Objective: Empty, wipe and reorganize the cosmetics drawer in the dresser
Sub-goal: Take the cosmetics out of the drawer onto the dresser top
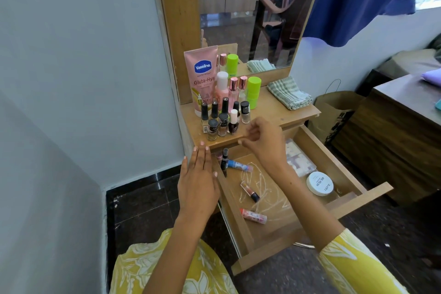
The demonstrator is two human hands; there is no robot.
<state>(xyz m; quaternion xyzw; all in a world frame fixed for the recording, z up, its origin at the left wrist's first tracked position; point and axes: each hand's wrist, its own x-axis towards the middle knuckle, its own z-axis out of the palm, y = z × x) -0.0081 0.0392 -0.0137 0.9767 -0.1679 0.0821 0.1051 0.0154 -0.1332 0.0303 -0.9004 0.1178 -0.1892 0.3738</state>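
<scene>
Several items left in drawer (pixel 353 172), center frame. Both hands empty: left hand (pixel 199 181) flat, right hand (pixel 261 142) loosely curled. Grab lipsticks (pixel 250 191) first; keep dresser top (pixel 274 107) bottles (pixel 223 114) upright.

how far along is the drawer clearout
Partly emptied. Done: the nail polishes, bottles and Vaseline tube stand on the dresser top. In hand: nothing; the left hand is flat at the drawer's left edge, the right hand hangs loosely curled above it. Left: lip balms, a lipstick, the white jar and a packet are inside; the folded cloth lies unused, so wiping and reorganizing remain.
</scene>
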